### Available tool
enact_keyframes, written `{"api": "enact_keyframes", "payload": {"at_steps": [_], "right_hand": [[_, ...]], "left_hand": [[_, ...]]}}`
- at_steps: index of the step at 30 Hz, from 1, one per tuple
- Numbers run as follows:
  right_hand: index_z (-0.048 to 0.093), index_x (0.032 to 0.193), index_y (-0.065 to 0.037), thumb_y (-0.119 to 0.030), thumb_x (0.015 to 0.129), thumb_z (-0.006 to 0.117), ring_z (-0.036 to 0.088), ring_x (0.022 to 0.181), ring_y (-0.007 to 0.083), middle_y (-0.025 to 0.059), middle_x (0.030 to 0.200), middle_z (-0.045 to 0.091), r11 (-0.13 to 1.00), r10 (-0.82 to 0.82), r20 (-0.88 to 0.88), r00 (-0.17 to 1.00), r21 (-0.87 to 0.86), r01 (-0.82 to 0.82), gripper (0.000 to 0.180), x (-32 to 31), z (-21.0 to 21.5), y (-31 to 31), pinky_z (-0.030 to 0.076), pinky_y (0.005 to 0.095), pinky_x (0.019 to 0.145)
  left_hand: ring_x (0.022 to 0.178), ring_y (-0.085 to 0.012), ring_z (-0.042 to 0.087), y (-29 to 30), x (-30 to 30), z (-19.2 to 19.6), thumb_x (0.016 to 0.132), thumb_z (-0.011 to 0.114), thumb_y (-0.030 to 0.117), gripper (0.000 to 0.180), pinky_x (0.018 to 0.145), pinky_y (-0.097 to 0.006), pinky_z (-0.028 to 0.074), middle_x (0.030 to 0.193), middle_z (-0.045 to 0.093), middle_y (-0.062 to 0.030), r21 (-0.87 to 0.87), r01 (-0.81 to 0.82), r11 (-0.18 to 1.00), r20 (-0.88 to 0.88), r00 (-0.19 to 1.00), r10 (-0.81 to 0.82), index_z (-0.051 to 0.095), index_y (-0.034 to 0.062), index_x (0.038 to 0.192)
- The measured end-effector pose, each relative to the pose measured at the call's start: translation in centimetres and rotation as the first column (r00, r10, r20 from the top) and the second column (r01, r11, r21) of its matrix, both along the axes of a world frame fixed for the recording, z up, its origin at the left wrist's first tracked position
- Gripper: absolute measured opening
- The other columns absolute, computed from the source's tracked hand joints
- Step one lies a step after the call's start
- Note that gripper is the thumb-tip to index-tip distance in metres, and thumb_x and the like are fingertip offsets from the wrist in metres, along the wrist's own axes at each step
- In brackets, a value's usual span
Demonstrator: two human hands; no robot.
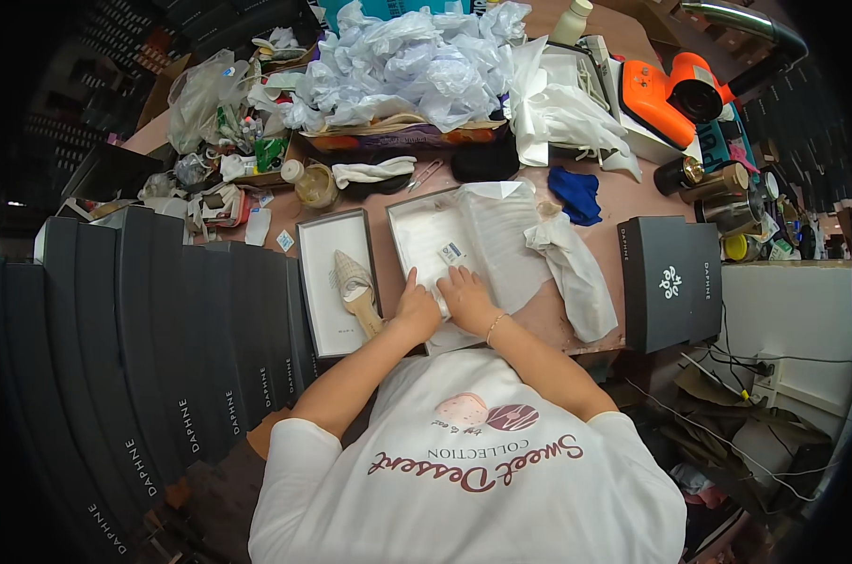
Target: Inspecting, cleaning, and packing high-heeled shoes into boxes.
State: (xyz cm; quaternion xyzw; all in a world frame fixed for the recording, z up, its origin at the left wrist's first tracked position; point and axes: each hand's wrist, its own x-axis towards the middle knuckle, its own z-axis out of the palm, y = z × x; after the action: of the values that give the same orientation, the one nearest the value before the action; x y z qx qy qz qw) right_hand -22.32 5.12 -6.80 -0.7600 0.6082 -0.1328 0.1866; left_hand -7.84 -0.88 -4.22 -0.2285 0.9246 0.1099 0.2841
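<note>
At the far left I see a row of dark shoe boxes (163,338) standing on edge, side by side, running down toward the lower edge. Just right of them lies an open box (324,282) with a pale lining, and a beige high-heeled shoe (355,287) rests in it, toe pointing away from me and heel toward me.

Next comes my left hand (417,308). It lies flat, fingers spread and relaxed, pressing down on white tissue paper (487,244) and gripping nothing. That paper lines a second open box (421,235), which sits in the middle of the table (623,193) right in front of me; part of the sheet spills over the box's right edge. A small white tag (450,252) lies on the paper just above my hands.

My right hand (465,296) is touching the left one, also palm down on the paper with loose fingers; a thin bracelet shows at the wrist.

Further right, a bundle wrapped in white paper (576,273) lies slanted on the table, beside the spilled sheet. Above it sits a blue cloth (576,195). Right again, a closed dark box lid (669,280) lies flat at the table's edge. Behind everything, a heap of crumpled white paper (407,61) fills the back of the table.
</note>
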Motion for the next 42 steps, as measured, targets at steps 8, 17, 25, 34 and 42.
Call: {"api": "enact_keyframes", "payload": {"at_steps": [8, 17, 25, 34, 42], "right_hand": [[0.036, 0.134, -0.013, -0.017, 0.064, 0.075, 0.057, 0.09, 0.0319, 0.0127, 0.101, 0.057, 0.969, 0.153, -0.131, 0.98, 0.215, -0.122, 0.08, 1.1, -1.1, 1.8, 0.044, 0.0475, 0.08], [0.057, 0.104, -0.003, -0.01, 0.07, 0.071, 0.064, 0.083, 0.0302, 0.0163, 0.093, 0.064, 0.952, -0.214, 0.357, 0.909, 0.284, 0.113, 0.037, -2.1, 5.3, 1.9, 0.05, 0.0372, 0.07], [0.058, 0.1, 0.0, -0.006, 0.068, 0.074, 0.063, 0.086, 0.0204, 0.0101, 0.095, 0.065, 0.874, -0.486, 0.747, 0.453, 0.404, 0.271, 0.036, -4.8, 6.5, 0.6, 0.049, 0.03, 0.076], [0.059, 0.098, 0.0, -0.008, 0.07, 0.075, 0.062, 0.082, 0.0148, 0.0072, 0.09, 0.065, 0.755, -0.649, 0.621, 0.439, 0.453, 0.475, 0.032, -9.5, 9.4, 5.0, 0.048, 0.0295, 0.075], [0.06, 0.097, 0.001, -0.009, 0.07, 0.075, 0.063, 0.084, 0.0172, 0.0086, 0.09, 0.066, 0.793, -0.605, 0.604, 0.52, 0.4, 0.459, 0.033, -8.0, 8.6, 6.5, 0.049, 0.0306, 0.075]], "left_hand": [[0.097, -0.0285, 0.058, 0.3, 0.0, 1.8, 0.08, 0.053, 0.013, 0.02, 0.108, -0.049, 0.021, 0.095, 0.064, -0.0159, 0.168, -0.071, 0.983, -0.006, 0.997, 0.073, 0.069, 0.0058, 0.09], [0.08, -0.0383, 0.06, -5.9, -4.7, -4.2, 0.075, 0.064, 0.009, 0.021, 0.071, -0.043, 0.05, 0.095, 0.059, -0.02, 0.235, -0.572, 0.786, -0.52, 0.609, 0.598, 0.056, -0.0001, 0.092], [0.078, -0.0206, 0.061, -4.1, -1.6, 0.2, 0.085, 0.063, 0.015, 0.021, 0.07, -0.032, 0.053, 0.088, 0.059, -0.0113, 0.993, -0.111, 0.026, 0.025, 0.428, 0.903, 0.058, -0.0019, 0.096], [0.07, -0.0151, 0.06, -2.9, -7.1, -6.3, 0.083, 0.062, 0.019, 0.038, 0.065, -0.027, 0.05, 0.088, 0.062, -0.0093, 0.923, -0.384, 0.037, -0.041, -0.002, 0.999, 0.053, -0.0019, 0.114], [0.066, -0.0202, 0.062, -1.4, -8.3, -7.2, 0.078, 0.06, 0.018, 0.034, 0.062, -0.032, 0.049, 0.076, 0.065, -0.0084, 0.909, -0.398, 0.128, -0.154, -0.035, 0.987, 0.059, -0.001, 0.106]]}}
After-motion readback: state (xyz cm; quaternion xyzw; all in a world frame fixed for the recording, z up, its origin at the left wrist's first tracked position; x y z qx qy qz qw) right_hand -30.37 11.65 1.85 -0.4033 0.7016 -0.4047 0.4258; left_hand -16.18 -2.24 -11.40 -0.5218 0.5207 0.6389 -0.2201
